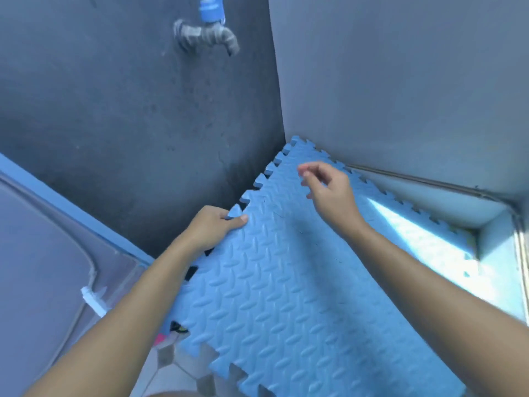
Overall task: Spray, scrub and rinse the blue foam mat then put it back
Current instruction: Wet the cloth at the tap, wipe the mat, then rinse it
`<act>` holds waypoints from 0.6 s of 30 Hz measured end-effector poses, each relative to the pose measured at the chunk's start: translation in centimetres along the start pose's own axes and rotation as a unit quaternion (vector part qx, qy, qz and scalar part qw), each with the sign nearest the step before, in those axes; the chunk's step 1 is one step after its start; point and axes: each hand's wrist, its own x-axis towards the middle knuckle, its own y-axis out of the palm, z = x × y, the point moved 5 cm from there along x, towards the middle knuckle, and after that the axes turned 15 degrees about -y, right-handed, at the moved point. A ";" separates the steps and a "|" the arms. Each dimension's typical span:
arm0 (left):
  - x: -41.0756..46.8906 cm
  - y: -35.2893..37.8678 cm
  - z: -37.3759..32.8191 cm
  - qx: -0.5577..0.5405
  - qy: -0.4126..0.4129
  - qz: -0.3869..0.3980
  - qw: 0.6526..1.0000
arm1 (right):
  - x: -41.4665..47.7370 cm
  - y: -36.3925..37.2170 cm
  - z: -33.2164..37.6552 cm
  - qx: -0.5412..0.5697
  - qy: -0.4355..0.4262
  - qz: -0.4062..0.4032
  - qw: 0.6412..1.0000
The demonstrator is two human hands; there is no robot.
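Gripping one jigsaw tooth on the left edge of the blue foam mat (286, 282), the left hand (211, 227) has its thumb on top of the textured surface and its other fingers curled under the edge. The right hand (329, 193) hovers above the far part of the mat with fingers loosely spread and half bent, holding nothing. Both forearms reach forward from the lower corners. The mat leans tilted into the corner of two grey walls, its far corner against them, below a tap (209, 32) with a blue handle. Its right part is washed out by bright light, and small dark and pink things under its left edge are too hidden to name.
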 end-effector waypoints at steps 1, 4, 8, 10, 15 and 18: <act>-1.1 -1.3 -0.8 -0.004 0.022 -0.013 1.000 | 2.2 0.0 1.7 -0.011 -0.041 0.004 0.999; -4.2 -5.3 -3.5 0.010 0.078 -0.065 0.995 | 10.4 0.5 8.8 -0.033 -0.177 -0.036 0.983; -9.0 -9.2 -7.4 0.075 0.142 -0.155 0.975 | 19.4 2.4 18.3 -0.055 -0.298 -0.106 0.947; -10.6 -10.5 -8.9 0.095 0.164 -0.181 0.965 | 21.8 4.0 20.8 -0.125 -0.308 -0.025 0.943; -12.5 -11.8 -10.2 0.132 0.164 -0.214 0.954 | 22.1 5.0 19.6 -0.253 -0.267 0.120 0.922; -12.5 -11.5 -10.1 0.132 0.157 -0.212 0.956 | 21.6 4.9 19.5 -0.267 -0.257 0.089 0.924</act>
